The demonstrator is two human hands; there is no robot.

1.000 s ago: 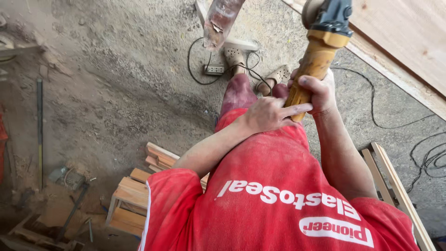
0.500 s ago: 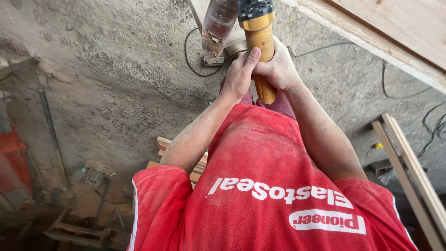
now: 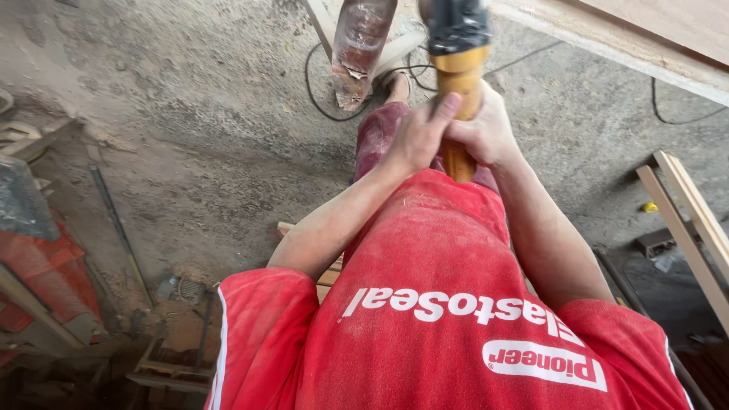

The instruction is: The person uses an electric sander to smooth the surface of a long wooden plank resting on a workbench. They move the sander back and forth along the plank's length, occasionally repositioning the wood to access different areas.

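Both hands are clenching the yellow power tool (image 3: 458, 91) held out in front of the red shirt (image 3: 448, 304). The left hand (image 3: 414, 137) is wrapping its handle from one side, the right hand (image 3: 486, 129) from the other, with the dark head sticking out above the fingers, over the dusty concrete floor (image 3: 190, 129).

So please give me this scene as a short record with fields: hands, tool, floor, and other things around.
left hand: wrapped on the tool handle
right hand: gripping the same handle
tool: power tool, yellow handle, dark head, held upright in front of the body
clothing: red shirt, dusty, with white print
floor: bare concrete, dusty
cable: black, looping on the floor by the feet
board: light wood, top right
planks: leaning, right edge
red machine: left edge, partly seen
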